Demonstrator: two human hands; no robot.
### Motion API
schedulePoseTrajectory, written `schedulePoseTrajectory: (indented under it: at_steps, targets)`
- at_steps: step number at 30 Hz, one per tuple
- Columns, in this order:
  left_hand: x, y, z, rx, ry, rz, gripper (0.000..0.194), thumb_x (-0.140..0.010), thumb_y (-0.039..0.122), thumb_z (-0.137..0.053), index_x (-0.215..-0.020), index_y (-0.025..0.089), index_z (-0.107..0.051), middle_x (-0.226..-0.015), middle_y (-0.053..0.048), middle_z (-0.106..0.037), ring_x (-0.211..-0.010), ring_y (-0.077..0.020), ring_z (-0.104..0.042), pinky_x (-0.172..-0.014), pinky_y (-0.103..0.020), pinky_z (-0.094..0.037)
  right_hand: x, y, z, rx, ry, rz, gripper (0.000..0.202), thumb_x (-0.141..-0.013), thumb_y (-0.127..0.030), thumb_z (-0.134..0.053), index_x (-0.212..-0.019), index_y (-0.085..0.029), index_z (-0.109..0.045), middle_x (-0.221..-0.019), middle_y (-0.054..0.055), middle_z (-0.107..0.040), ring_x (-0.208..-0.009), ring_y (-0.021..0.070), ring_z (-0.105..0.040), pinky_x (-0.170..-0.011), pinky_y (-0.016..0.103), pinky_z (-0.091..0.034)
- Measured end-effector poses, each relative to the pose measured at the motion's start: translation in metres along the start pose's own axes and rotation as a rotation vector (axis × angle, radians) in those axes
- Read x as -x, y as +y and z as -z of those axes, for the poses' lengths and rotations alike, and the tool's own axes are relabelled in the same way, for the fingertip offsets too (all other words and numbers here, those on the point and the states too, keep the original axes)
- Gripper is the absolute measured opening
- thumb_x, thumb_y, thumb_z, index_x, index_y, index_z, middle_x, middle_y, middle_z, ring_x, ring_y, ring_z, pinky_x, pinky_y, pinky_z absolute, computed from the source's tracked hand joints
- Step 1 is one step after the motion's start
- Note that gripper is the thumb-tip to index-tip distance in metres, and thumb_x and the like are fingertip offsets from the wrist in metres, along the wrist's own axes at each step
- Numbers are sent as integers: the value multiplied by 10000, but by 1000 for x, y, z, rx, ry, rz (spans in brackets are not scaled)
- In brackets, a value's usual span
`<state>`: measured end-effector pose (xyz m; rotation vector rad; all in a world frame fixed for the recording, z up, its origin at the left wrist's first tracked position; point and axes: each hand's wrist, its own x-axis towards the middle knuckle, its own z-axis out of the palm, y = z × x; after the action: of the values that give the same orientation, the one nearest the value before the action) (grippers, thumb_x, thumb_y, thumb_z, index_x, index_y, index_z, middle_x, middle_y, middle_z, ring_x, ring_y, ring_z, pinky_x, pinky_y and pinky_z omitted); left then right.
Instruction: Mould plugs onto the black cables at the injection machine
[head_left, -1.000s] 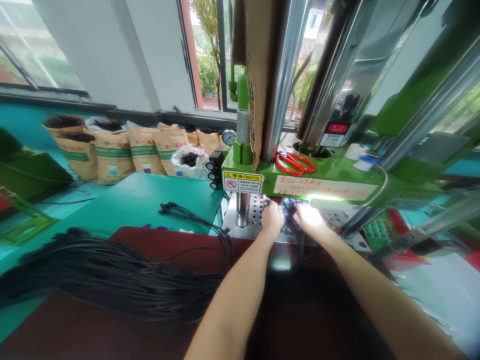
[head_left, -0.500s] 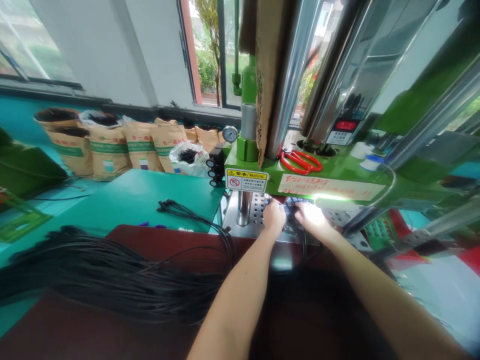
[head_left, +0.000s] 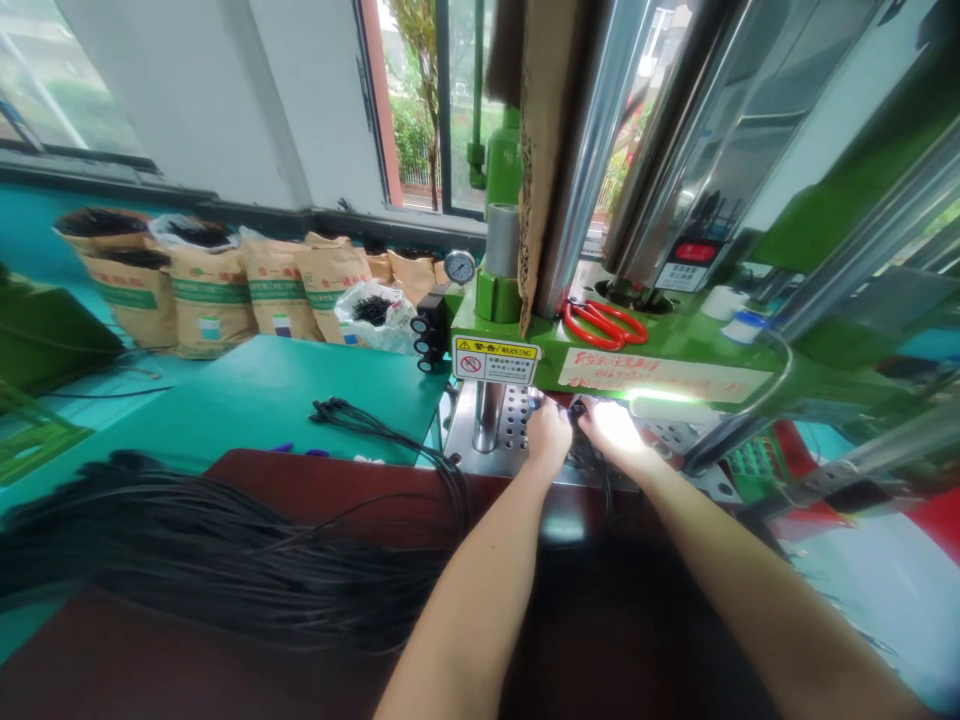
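Observation:
Both hands reach under the green press head, over the perforated metal plate. My left hand is closed at the plate's near side, its fingertips hidden behind it; what it grips cannot be made out. Close to its right, my right hand has its fingers pinched on a dark piece at the end of the black cables, which hang over the plate's front edge. Bright lamp light washes out the back of the right hand. A thick bundle of black cables lies to the left, and a smaller cable bunch rests nearer the press.
The green press spans above my hands, with a warning sign and red-handled scissors on it. A steel post stands left of my hands. Paper sacks line the wall behind the teal table.
My right hand has shifted slightly left, closer to my left hand, and its fingers have drawn in around the dark piece. The left hand stays almost in place.

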<state>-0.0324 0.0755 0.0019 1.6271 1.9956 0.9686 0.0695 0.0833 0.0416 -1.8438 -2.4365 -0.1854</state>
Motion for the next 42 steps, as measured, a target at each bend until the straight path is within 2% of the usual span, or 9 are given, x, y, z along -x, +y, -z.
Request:
schedulePoseTrajectory:
  at_steps: [7, 14, 17, 20, 23, 25, 32, 37, 42]
  targets:
    - [-1, -1, -1, -27, -3, -8, 306, -836, 233, -395, -1070, 129, -563, -912, -129, -666, -885, -237, -618, -782, -315, -444, -2, -7, -3, 34, -8, -60, 254, -787, -112, -375, -952, -69, -563, -867, 162, -637, -788, 241, -620, -670, 290, -450]
    - [-1, -1, 0, -89, -32, -37, 299, -849, 236, -390, -1052, 131, -583, -927, -127, -664, -913, -226, -610, -798, -297, -430, 1, -15, -6, 28, -29, -27, 292, -839, -96, -324, -1007, -46, -557, -891, 184, -634, -796, 250, -628, -673, 318, -464]
    - [0, -2, 1, -122, -39, -62, 304, -856, 232, -392, -1095, 155, -564, -956, -114, -661, -951, -209, -598, -815, -281, -419, 3, 3, -2, 7, -18, -19, 302, -875, -164, -324, -1011, -72, -578, -928, 178, -636, -855, 240, -613, -758, 330, -448]
    - [1, -3, 1, -155, -37, -79, 303, -858, 233, -406, -1125, 186, -542, -973, -95, -659, -961, -194, -593, -818, -269, -414, 9, 38, 2, -13, 11, -71, 346, -894, -229, -310, -1032, -97, -599, -949, 167, -644, -898, 250, -595, -825, 358, -416]
    - [2, -3, 1, -189, -27, -92, 306, -859, 225, -405, -1135, 187, -532, -969, -91, -659, -952, -194, -594, -815, -271, -415, 18, 71, -3, -38, 28, -135, 344, -875, -245, -343, -1025, -119, -625, -924, 145, -660, -885, 248, -596, -811, 342, -411]
    - [2, -3, 1, -214, -21, -108, 314, -861, 218, -395, -1144, 179, -525, -973, -89, -658, -950, -193, -593, -820, -271, -414, 21, 85, -10, -66, 28, -148, 321, -850, -275, -394, -992, -136, -645, -911, 124, -668, -871, 233, -599, -784, 309, -413]
    - [0, -2, 0, -336, -10, -150, 345, -868, 221, -355, -1169, 155, -510, -929, -95, -659, -930, -203, -600, -820, -283, -425, 11, 85, -34, -162, 50, -146, 310, -824, -291, -418, -943, -146, -666, -894, 114, -677, -832, 229, -614, -703, 287, -421]
    - [1, 0, -2, -427, -15, -135, 359, -842, 175, -357, -1171, 131, -492, -906, -114, -652, -897, -231, -605, -793, -315, -436, 4, 86, -42, -194, 111, -118, 342, -848, -258, -370, -991, -131, -653, -986, 131, -661, -882, 232, -609, -750, 290, -420]
    - [-1, 7, 6, -501, -70, -123, 364, -829, 146, -343, -1164, 138, -482, -949, -117, -639, -910, -227, -598, -787, -315, -440, 3, 87, -44, -206, 137, -91, 336, -845, -238, -380, -996, -114, -654, -925, 140, -672, -853, 239, -615, -761, 300, -424]
